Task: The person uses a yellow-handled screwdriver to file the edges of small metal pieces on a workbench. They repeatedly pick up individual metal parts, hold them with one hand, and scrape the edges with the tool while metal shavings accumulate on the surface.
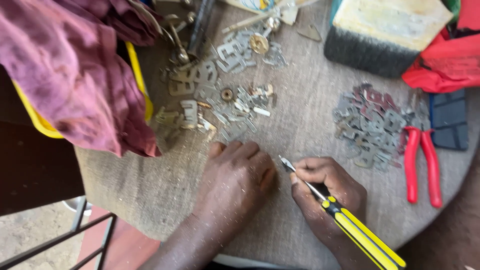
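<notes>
- Right hand (327, 192): closed in a fist-like grip around a screwdriver (350, 225) with a yellow-and-black handle and thin steel shaft; tip pointing up-left toward the gap between the hands.
- Left hand (235, 180): palm down, fingers curled together and pressed on the burlap-covered round table (300, 120); anything pinned beneath hidden.
- Screwdriver handling, as judged: light, rigid, ribbed grip unlikely to slip; best held at the handle, close to the shaft, for fine control.
- Small metal parts (220, 95): flat stamped brass-toned plates, clips and discs scattered just beyond the left hand; likely light, stiff, sharp-edged, easily lost in the coarse weave.
- Second heap of greyish plates (370, 125) to the right, touching red-handled pliers (422, 165).
- Maroon cloth (70, 65): soft, crumpled, draped over a yellow rim (137, 75).
</notes>
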